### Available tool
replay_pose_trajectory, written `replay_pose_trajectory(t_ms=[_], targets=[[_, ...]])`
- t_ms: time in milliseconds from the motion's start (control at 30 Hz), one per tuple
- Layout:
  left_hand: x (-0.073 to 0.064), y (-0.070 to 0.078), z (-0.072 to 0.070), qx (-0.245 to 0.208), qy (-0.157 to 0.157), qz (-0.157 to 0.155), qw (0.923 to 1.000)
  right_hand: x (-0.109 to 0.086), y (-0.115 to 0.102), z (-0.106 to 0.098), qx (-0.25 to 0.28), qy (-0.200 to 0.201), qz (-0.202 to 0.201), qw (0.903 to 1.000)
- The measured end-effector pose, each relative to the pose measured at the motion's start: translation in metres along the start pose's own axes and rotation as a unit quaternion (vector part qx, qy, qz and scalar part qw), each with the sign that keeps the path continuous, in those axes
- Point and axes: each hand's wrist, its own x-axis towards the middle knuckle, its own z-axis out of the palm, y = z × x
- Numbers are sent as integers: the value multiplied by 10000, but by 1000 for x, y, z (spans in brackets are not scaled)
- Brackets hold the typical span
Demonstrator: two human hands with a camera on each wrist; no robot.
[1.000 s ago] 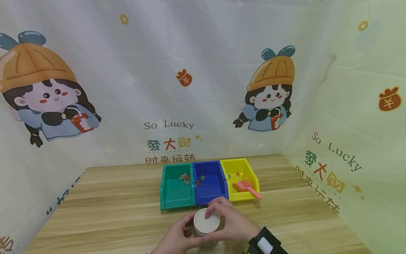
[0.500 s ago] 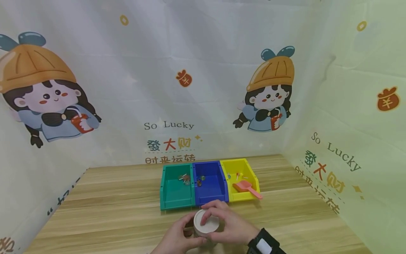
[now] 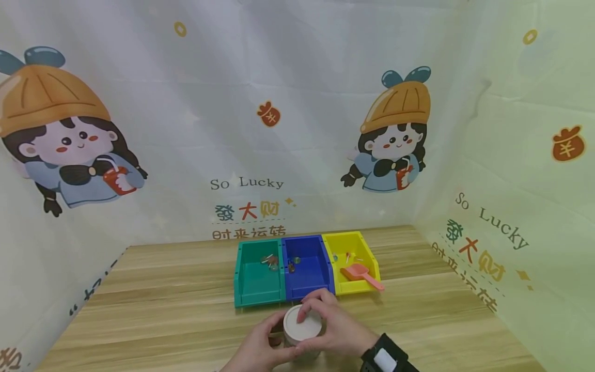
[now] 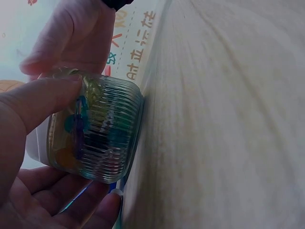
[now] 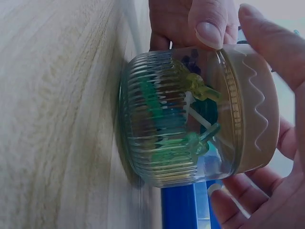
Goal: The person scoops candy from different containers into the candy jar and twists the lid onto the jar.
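A clear ribbed jar [image 5: 159, 119] stands upright on the table, closed by a cream lid [image 3: 299, 330] with a wavy raised line on its side. Small coloured pieces, green, yellow, blue and white, show through its wall; their exact kind is unclear. My left hand [image 3: 264, 343] grips the jar's body, thumb on the near side, fingers round the left. Over on the right, my right hand [image 3: 341, 326] holds the lid between thumb and fingers, the index finger bent over its top. In the left wrist view the jar's ribbed wall [image 4: 112, 129] lies between thumb and fingers.
Behind the jar, a green bin [image 3: 259, 292], a blue bin [image 3: 311, 279] and a yellow bin [image 3: 358, 243] stand joined in a row. Small pieces lie in each. A pink scoop [image 3: 360, 272] rests in the yellow one, its handle over the front edge.
On the lid, the right hand's fingers swung left and toward me, then partly back to the right. The left hand and jar have stayed in place.
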Motion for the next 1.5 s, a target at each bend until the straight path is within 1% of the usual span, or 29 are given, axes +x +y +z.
replay_pose_trajectory(t_ms=[100, 300, 400, 533, 667, 767, 900, 1133, 1200, 1500], targets=[[-1, -1, 0, -30, -23, 18, 10000, -1, 1, 0, -7, -62, -111, 9999], [-2, -2, 0, -159, -19, 130, 9998, -3, 2, 2, 41, -248, -568, 9981], [-1, -2, 1, -200, -27, 134, 9997, -3, 0, 2, 53, -288, -665, 9974], [-1, -1, 0, -182, -60, 127, 9997, -3, -3, 3, 148, -263, -493, 9983], [-1, -1, -2, -120, -72, 60, 9999, -3, -5, 2, 198, -59, -165, 9997], [-1, -1, -3, -61, -60, 110, 9999, -2, -5, 2, 146, 88, -44, 9998], [-1, -1, -4, -35, -50, 206, 9998, 0, -3, 2, 124, 95, -8, 9999], [-2, -1, -2, -104, -82, 60, 9999, -1, 2, 2, 25, -110, -208, 9997], [-2, -2, -2, -140, -93, 79, 9998, -2, 2, 2, 18, -180, -247, 9995], [-2, -3, -2, -131, -82, 143, 9998, -2, -1, 2, 107, -194, -107, 9997]])
